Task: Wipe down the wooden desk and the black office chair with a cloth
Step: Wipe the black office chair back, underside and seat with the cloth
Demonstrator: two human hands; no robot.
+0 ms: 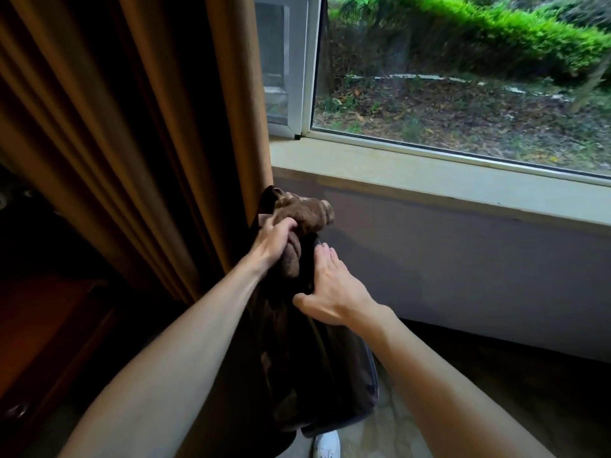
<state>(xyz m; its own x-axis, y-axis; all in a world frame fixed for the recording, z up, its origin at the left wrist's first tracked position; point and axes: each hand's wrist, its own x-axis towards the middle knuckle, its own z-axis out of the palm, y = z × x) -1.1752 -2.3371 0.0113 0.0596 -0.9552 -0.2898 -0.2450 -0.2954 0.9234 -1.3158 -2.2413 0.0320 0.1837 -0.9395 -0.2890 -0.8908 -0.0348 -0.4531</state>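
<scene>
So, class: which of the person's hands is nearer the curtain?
Left. The left hand, gripping the cloth, is right beside the curtain; the right hand rests on the chair, farther toward the window.

The black chair point(317, 375) shows only as a dark back, its seat and base hidden behind both forearms and cut off by the bottom edge. The left hand point(274, 241) has its fingertips buried in the bunched brown cloth point(305, 214), whose lower part merges with the dark chair. The desk point(43, 325) at left is probably just a dim reddish surface lost in shadow, and the white shoe point(327, 444) is cropped below.
</scene>
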